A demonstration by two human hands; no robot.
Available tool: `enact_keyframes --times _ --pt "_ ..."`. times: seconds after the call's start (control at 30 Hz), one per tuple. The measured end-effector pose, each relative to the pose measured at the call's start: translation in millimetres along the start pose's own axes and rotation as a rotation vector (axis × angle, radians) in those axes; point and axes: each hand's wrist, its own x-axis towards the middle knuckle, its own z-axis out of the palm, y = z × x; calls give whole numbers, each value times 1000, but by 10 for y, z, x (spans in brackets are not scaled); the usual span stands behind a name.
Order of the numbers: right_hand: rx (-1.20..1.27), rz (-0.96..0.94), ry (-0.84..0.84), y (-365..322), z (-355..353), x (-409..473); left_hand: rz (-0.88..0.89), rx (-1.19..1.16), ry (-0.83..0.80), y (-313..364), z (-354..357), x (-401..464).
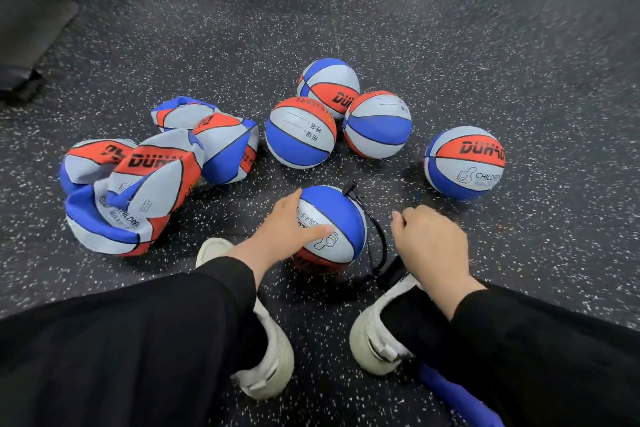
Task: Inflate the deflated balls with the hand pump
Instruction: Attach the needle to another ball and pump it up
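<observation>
A red, white and blue ball [341,218] lies on the floor between my feet. My left hand [287,232] rests on its left side with the thumb stretched across the top. A black hose [379,236] runs from the valve at the ball's top right down to the black hand pump [394,270]. My right hand [429,243] curls over the top of the pump and hides its handle. Several crumpled deflated balls [138,198] lie in a heap on the left. Several round inflated balls [300,132] sit behind and to the right.
Dark speckled rubber floor [519,80] stretches all around. My white shoes [270,360] flank the pump, and black trouser legs fill the bottom. A blue object [457,395] lies by my right shoe. A grey padded object [31,28] is at the far left.
</observation>
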Motion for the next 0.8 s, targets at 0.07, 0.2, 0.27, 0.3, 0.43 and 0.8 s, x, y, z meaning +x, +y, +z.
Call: enact_keyframes --times 0.07,0.2,0.27,0.3,0.43,0.8 --pt "-74 -103 -78 -48 208 -144 -10 0 -13 -1 -9 12" --pt "0 -113 -204 -94 271 -110 -25 12 -59 44 -30 -7" --pt "-14 -113 -205 -57 196 -70 -14 42 -62 36 -45 -33" --pt "9 -87 -212 -42 125 -44 -4 51 -60 35 -59 -46" --pt "62 -86 -46 -2 -300 222 -15 29 -51 63 -151 -46" --pt "88 0 73 -70 -182 142 -47 -42 8 88 -188 53"
